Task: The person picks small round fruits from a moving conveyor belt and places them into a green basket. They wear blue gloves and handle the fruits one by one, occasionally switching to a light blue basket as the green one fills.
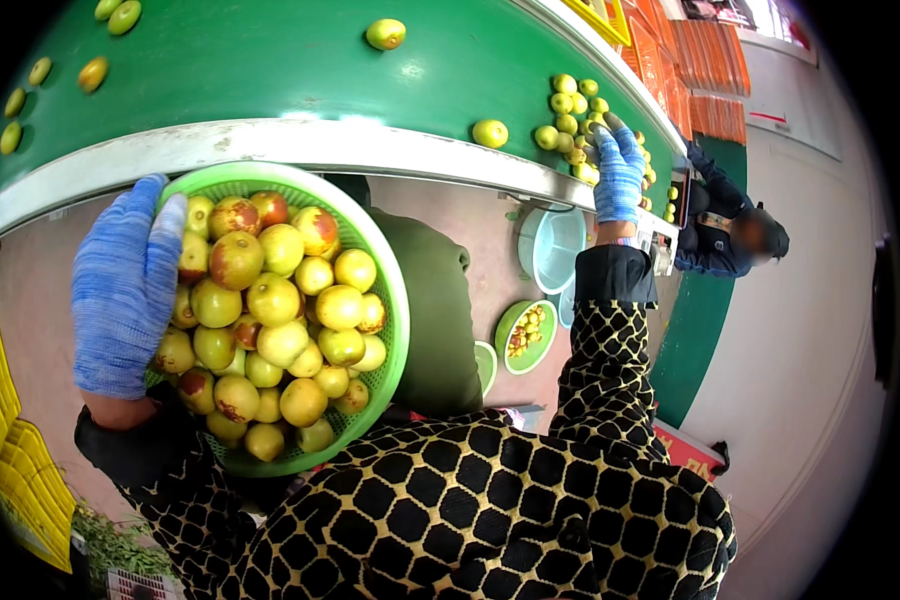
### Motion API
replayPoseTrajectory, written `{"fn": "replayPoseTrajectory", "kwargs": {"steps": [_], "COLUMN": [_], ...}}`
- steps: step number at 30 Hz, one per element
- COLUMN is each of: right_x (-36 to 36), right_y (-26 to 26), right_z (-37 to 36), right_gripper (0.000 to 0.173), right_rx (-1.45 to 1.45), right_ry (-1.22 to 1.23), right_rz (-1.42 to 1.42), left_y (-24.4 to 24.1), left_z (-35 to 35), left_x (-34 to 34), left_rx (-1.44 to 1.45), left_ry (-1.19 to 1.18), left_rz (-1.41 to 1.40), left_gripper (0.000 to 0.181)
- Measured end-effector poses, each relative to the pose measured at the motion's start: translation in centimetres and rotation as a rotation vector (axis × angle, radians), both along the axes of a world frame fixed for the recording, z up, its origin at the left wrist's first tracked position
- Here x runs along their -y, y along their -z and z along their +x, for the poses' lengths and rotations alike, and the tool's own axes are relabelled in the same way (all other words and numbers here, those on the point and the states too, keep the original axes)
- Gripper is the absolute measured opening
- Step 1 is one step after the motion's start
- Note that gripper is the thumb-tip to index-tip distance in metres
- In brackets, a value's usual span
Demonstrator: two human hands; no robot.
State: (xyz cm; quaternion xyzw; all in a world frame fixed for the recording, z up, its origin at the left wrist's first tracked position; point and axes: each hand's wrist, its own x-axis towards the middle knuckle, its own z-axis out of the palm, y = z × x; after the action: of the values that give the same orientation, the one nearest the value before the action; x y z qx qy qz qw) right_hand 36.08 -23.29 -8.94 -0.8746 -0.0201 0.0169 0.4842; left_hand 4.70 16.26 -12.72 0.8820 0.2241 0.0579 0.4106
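Observation:
My left hand (124,289), in a blue knitted glove, grips the rim of a round green plastic basket (399,300) at its left side. Yellow-green jujubes (279,341), some blotched with red-brown, fill the basket. Across the green conveyor belt (270,67) my right hand (616,169), gloved alike, reaches out to the right. Its fingertips are over a cluster of green jujubes (566,124); whether they pinch one cannot be told. A single jujube (490,133) lies left of that cluster. Another jujube (385,34) rests farther back on the belt.
A pale metal rail (420,150) edges the belt. On the floor stand a light-blue basin (551,247) and a green bowl (501,337) with jujubes inside. Yellow crates (30,487) lie at lower left. A person (720,217) is at the right, near stacked orange crates (709,60).

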Motion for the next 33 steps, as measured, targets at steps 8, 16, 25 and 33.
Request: {"fn": "replayPoseTrajectory", "kwargs": {"steps": [8, 16, 25, 33], "right_x": [8.5, 2.3, 1.2, 4.6], "right_y": [1.5, 1.0, 0.1, 0.9], "right_z": [2.7, 4.5, 5.6, 4.3], "right_gripper": [0.041, 0.03, 0.027, 0.024], "right_rx": [0.113, -0.114, 0.024, 0.162], "right_ry": [0.123, -0.059, 0.092, 0.122], "right_rz": [-0.301, -0.054, 0.151, -0.157], "left_y": [1.3, -0.2, -0.5, -0.4], "left_z": [-1.2, -1.2, -0.9, -0.9], "left_x": [0.3, -0.2, -0.1, -0.2], "left_rx": [-0.016, -0.049, -0.063, -0.093], "left_ry": [0.023, -0.009, -0.027, -0.027], "left_rz": [0.036, 0.029, -0.009, -0.015], "left_gripper": [0.033, 0.034, 0.034, 0.034]}}
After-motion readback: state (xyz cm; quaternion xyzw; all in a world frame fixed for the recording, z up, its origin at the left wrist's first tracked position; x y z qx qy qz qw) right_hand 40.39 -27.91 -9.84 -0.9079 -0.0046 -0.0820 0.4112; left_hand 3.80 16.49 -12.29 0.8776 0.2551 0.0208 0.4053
